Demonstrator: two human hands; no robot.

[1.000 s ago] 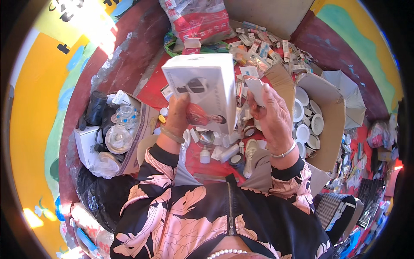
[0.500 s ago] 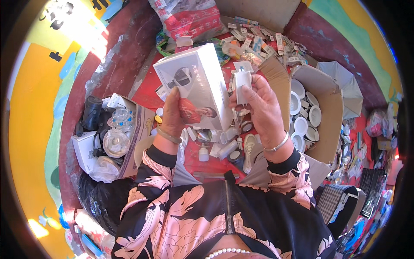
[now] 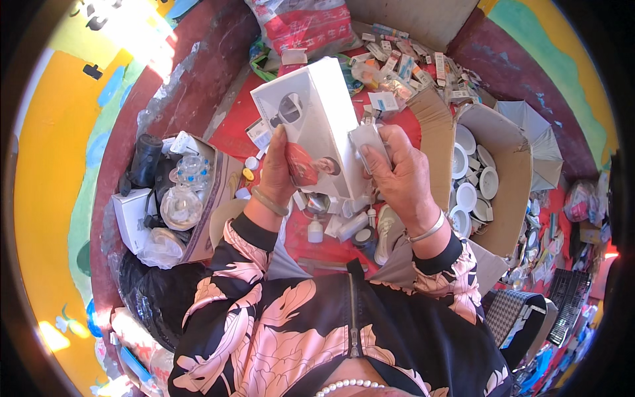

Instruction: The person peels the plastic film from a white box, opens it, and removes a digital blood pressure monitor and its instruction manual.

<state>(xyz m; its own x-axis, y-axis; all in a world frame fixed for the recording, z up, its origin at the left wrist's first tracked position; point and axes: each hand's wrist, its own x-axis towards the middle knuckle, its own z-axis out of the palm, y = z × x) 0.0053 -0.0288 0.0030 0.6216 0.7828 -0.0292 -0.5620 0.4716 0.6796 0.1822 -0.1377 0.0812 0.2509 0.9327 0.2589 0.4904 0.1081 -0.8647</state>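
My left hand (image 3: 278,162) grips the left edge of a white printed cardboard box (image 3: 311,119), held tilted in front of me. Pictured on its face are a small dark oval device and a person in red. Close against the box's right side, my right hand (image 3: 400,162) pinches a small flat white piece (image 3: 368,147) between thumb and fingers. What kind of piece it is, I cannot tell. Below the hands, a small white bottle (image 3: 315,230) and other small white items lie on a red sheet (image 3: 311,249).
A cardboard box of round white fittings (image 3: 488,181) stands at right. At left, another carton (image 3: 205,218) holds clear plastic packs and a black cylinder (image 3: 145,159). Many small boxes (image 3: 413,69) are heaped behind, beside a red-and-white sack (image 3: 304,26). A grey umbrella-like cloth (image 3: 539,142) lies far right.
The small white piece in my right hand has tilted and come closer to the printed box, overlapping its side. The whole view has shifted slightly. Both hands keep their hold.
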